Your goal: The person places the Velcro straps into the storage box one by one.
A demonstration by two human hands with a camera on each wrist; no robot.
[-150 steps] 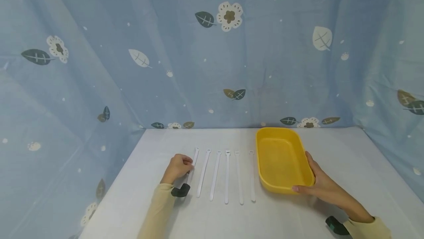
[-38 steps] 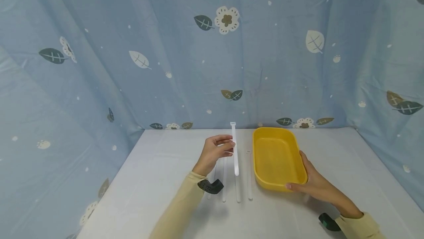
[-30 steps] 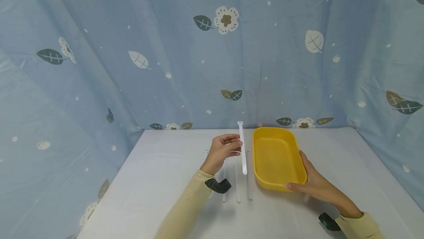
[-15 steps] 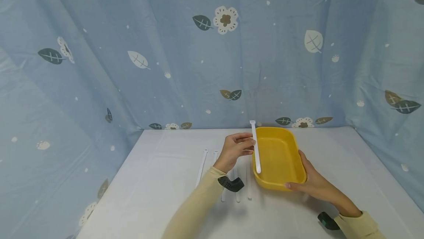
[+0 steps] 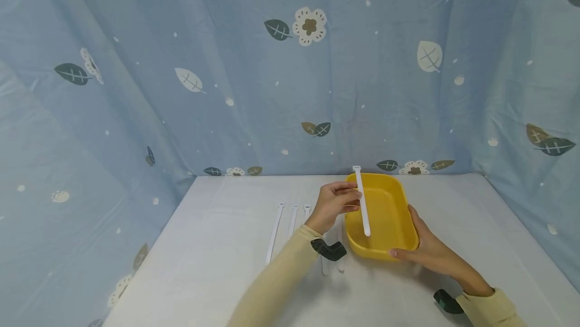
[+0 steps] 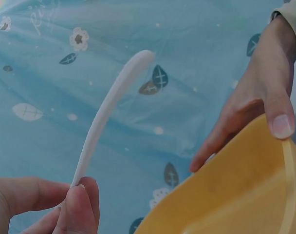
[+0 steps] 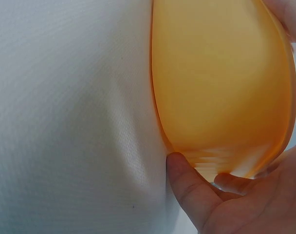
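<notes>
My left hand (image 5: pixel 334 205) pinches a white cable tie (image 5: pixel 363 203), a flat strap with a slotted head, between thumb and fingers. The strap is raised, and in the head view it overlaps the left side of a yellow plastic tray (image 5: pixel 385 216). Seen from the left wrist, the strap (image 6: pixel 106 109) slants up from the fingertips and bends slightly. My right hand (image 5: pixel 430 249) grips the tray's near right corner, thumb on the rim and fingers along the outer wall. The right wrist view shows its fingers (image 7: pixel 194 187) against the tray wall (image 7: pixel 221 73).
Several more white cable ties (image 5: pixel 275 234) lie in a row on the white table (image 5: pixel 217 246), left of the tray and partly hidden by the left arm. A blue patterned curtain (image 5: pixel 254 90) hangs behind and beside the table.
My left hand has taken the leftmost cable tie from the row, raised it and carried it right, to over the tray's left side. The right hand keeps its grip on the tray.
</notes>
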